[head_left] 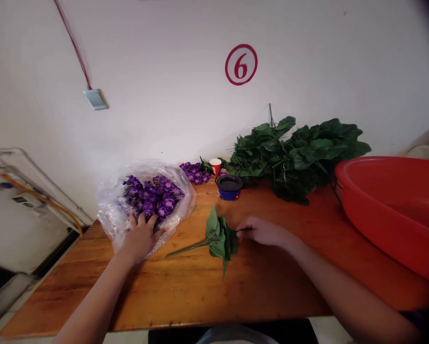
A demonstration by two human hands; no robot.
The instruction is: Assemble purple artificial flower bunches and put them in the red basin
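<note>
My left hand [140, 235] rests with fingers spread at the near edge of a clear plastic bag [110, 210], its fingertips by the purple artificial flowers [152, 193] inside. Over the middle of the table, my right hand [259, 231] pinches a green artificial leaf stem [219, 237] at its dark, thin end. The leaves fan out to the left of that hand, and the long stalk points left. Behind the leaves stands a small blue pot [229, 187] with a dark top and a red light on its side.
Green leaf bunches [286, 153] are piled at the back right against the wall. A large red basin [386, 210] takes up the right side. A red and white paper cup [215, 166] and more purple flowers [195, 173] stand behind the pot on the wooden table [186, 291].
</note>
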